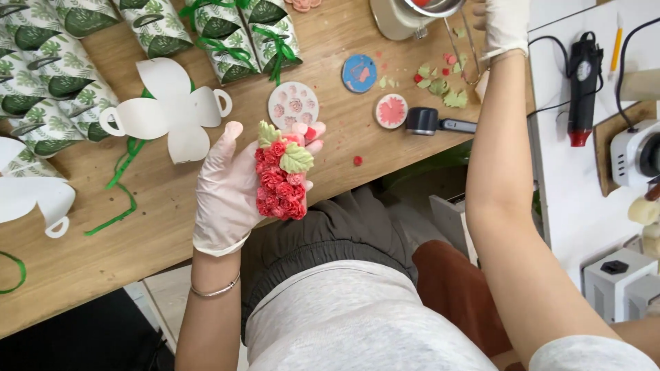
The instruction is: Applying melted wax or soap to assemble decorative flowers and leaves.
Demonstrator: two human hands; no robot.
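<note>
My left hand (227, 189), in a white glove, holds a block covered with small red roses and two green leaves (280, 172) above the near edge of the wooden table (158, 199). My right hand (504, 26), also gloved, reaches to the far right of the table beside a metal pot (412, 15) and a thin wire handle; whether it grips anything cannot be told. Loose green leaf pieces and red bits (440, 81) lie just below that hand.
Round moulds lie mid-table: white (293, 104), blue (359, 73), pink (391, 110). A flat white box cut-out (168, 110) with green ribbon lies left, and leaf-patterned boxes (62, 69) stand behind. A black tool (430, 121) lies near the edge. A heat gun (583, 89) rests on the white side table.
</note>
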